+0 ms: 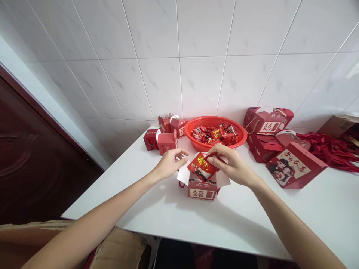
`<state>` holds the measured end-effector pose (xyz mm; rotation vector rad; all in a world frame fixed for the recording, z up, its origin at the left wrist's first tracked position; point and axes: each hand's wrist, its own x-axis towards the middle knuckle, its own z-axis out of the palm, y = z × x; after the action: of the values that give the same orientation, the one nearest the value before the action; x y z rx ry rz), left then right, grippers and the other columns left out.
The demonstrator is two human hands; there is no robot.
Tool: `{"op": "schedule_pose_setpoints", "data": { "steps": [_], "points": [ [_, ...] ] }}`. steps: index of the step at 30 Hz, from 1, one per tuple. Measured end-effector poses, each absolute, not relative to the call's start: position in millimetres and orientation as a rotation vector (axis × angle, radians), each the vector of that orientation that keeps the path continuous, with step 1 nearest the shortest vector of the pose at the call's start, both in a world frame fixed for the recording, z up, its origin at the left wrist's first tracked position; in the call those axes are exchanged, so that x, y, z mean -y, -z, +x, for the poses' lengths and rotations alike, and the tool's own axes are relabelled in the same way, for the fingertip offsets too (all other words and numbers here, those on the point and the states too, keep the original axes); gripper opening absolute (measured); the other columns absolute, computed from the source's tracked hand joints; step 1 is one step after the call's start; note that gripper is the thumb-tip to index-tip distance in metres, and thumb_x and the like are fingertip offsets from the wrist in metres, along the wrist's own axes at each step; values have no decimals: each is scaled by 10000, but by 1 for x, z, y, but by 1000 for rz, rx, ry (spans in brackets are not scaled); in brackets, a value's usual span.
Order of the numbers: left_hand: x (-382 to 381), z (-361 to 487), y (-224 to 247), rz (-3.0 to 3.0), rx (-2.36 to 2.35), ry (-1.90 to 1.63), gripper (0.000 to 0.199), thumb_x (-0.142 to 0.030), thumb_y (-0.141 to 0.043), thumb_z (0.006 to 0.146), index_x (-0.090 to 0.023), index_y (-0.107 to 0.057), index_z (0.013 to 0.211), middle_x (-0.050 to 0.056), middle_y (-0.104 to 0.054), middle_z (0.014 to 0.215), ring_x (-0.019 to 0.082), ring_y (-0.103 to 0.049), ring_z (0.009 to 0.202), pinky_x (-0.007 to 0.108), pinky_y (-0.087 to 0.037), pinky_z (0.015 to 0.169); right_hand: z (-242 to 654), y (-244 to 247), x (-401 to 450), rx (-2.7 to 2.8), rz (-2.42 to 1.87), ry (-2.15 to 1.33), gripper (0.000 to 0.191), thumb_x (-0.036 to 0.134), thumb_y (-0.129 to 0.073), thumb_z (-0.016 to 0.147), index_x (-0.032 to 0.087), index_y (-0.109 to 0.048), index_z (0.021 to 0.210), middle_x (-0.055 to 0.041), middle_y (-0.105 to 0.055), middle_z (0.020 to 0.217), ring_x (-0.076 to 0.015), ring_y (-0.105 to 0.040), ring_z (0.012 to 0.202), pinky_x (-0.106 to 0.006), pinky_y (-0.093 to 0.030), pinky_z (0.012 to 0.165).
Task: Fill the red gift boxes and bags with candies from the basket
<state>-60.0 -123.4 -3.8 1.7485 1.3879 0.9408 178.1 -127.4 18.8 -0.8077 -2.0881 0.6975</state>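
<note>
My right hand (231,164) pinches a red snack packet (202,166) with gold characters by its upper right corner. The packet hangs tilted over an opened red gift box (202,192) with white-lined flaps spread to the sides. At the box's left flap, my left hand (172,163) has its thumb and forefinger apart with nothing between them; whether it touches the flap I cannot tell. The packet hides much of the box's inside. Just behind stands a red plastic basket (215,120) holding many similar red packets (214,135).
Several red boxes (168,141) stand at the back left of the white table (157,209). More boxes (269,121) and a printed carton (295,166) are on the right, beside a heap of red cloth bags (331,147). A tiled wall (202,86) closes the back; cardboard (120,248) lies below the front edge.
</note>
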Motion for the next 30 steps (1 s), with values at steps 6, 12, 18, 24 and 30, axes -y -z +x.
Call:
{"op": "schedule_pose_setpoints", "data": {
  "steps": [6,12,18,24,30],
  "points": [
    [126,-60,3,1738,-1352,-947,278,-373,-642,751,-164,-663,933,42,-690,849,158,-604,648,245,-463,536,165,-13,128,2233,-773,-830,159,299,-560,928,205,-674,986,-52,-700,957,-175,-639,825,-295,-518,719],
    [127,-60,4,1714,-1330,-904,310,-408,-634,746,-157,-658,928,39,-676,811,167,-611,662,254,-462,551,170,-10,129,2173,-802,-701,145,306,-562,940,220,-677,964,-48,-716,972,-189,-662,854,-312,-529,750],
    [128,-57,1,1730,-1323,-895,291,-401,-624,755,-156,-667,907,42,-678,809,164,-605,664,257,-466,569,174,-13,132,2341,-735,-499,203,266,-507,971,247,-672,1088,-71,-712,1118,-231,-641,1041,-385,-504,903],
    [130,-57,-1,1678,-1324,-905,277,-408,-648,739,-166,-657,873,34,-671,765,173,-618,659,255,-482,545,177,-8,132,2464,-693,-536,230,270,-493,979,227,-717,951,-55,-724,890,-198,-661,815,-332,-513,771],
    [132,-56,-1,1721,-1302,-908,306,-451,-658,774,-172,-648,898,1,-611,692,149,-580,618,252,-481,546,200,-8,136,2242,-847,-494,174,314,-568,943,246,-678,1059,-71,-706,1132,-248,-643,1076,-383,-527,891]
  ]
}}
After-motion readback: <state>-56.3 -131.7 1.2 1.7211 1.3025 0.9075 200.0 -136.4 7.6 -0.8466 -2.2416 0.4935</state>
